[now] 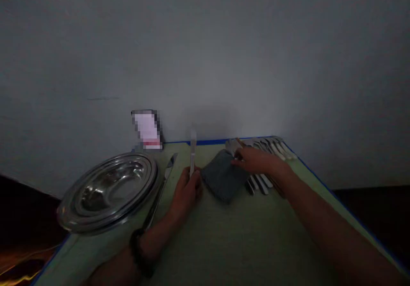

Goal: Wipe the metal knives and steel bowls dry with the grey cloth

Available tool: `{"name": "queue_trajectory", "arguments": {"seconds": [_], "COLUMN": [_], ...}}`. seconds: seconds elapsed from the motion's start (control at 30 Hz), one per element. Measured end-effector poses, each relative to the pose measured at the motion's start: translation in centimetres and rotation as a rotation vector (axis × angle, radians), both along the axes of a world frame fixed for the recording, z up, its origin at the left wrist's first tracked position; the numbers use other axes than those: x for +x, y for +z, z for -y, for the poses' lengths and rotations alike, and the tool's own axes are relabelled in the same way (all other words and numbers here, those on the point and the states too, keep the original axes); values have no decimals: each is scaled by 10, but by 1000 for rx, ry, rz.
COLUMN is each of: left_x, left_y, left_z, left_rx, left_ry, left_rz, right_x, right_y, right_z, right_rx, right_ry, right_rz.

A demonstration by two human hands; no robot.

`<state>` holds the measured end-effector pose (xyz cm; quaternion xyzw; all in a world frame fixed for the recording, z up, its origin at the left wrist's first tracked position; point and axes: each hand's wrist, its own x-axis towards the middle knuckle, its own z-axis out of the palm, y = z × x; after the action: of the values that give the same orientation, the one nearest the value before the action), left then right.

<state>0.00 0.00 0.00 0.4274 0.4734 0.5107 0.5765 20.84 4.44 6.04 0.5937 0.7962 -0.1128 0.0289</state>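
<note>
My left hand (188, 187) is closed around the handle of a table knife (193, 143), whose blade points up and away toward the wall. To its right, a dark grey-blue cloth (224, 177) hangs from or lies under my right hand (248, 160), whose fingers pinch its upper edge. Just beyond and beneath that hand lies a row of cutlery (275, 147), partly covered by the hand and cloth. Another table knife (165, 177) rests on the table left of my left hand, with its lower end near my wrist.
A stack of shiny metal plates (109, 192) stands on the left of the green table (230, 243). Behind it, a phone (147, 128) leans against the grey wall (205, 55). Blue tape (209, 142) runs along the table's edges.
</note>
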Motion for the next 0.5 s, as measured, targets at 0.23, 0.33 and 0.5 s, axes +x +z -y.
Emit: {"name": "queue_trajectory", "arguments": {"seconds": [0.23, 0.33, 0.5], "left_x": [-1, -2, -1], "left_y": [-2, -5, -9], "left_z": [0, 2, 6], "left_rx": [28, 75, 77], "left_ry": [-45, -72, -188], "left_rz": [7, -10, -27], "right_x": [-13, -5, -3], "right_y": [-12, -8, -4], "right_z": [0, -11, -21], "right_rx": [89, 143, 238], "right_ry": [-118, -213, -510], "right_rz": [-118, -378, -1219]}}
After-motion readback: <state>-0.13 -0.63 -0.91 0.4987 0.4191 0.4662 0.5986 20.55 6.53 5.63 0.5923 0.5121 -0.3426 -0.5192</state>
